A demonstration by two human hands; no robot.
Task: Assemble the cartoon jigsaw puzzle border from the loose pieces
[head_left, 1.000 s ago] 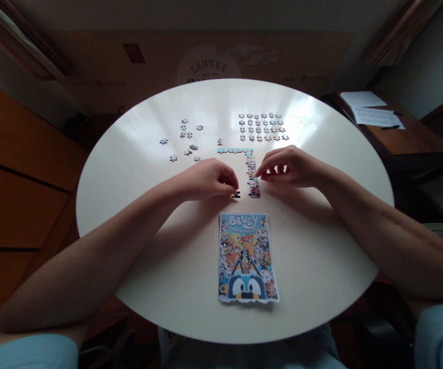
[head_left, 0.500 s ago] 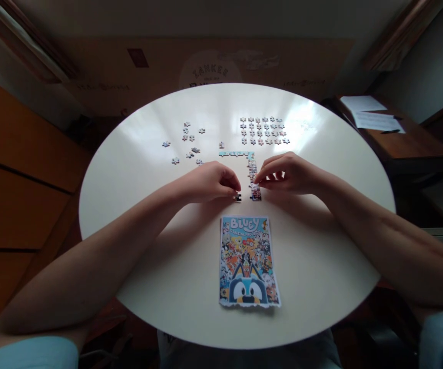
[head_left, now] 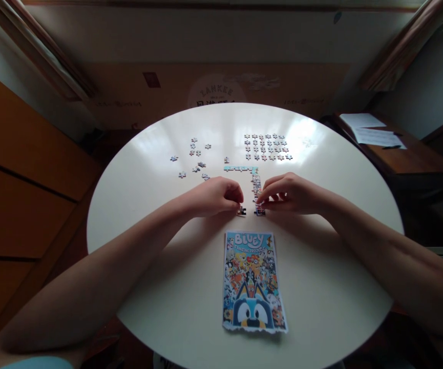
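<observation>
Left hand (head_left: pixel 221 197): grip pinched on dark notched piece (head_left: pixel 243 211). Right hand (head_left: pixel 288 193): grip half-curled at interlocked, knobbly-edged strip (head_left: pixel 256 182); can't tell if holding. Worktop (head_left: pixel 321 287) glossy, rounded.

A: Your left hand (head_left: pixel 217 198)?
B: You pinch a dark piece (head_left: pixel 243 211) between thumb and finger, just left of the strip (head_left: pixel 257 185), by its near end.
A: Your right hand (head_left: pixel 289 193)?
B: Fingertips at the strip's near part. Can't tell if you grip it.
A: Strip's shape?
B: Like a 7: pale blue top row, column running toward you.
A: Rest of your table (head_left: pixel 160 287)?
B: Loose pieces (head_left: pixel 198 153) beyond your left hand, grid (head_left: pixel 270 150) of pieces beyond the strip, poster (head_left: pixel 252 282) nearest you, its near edge ragged.
</observation>
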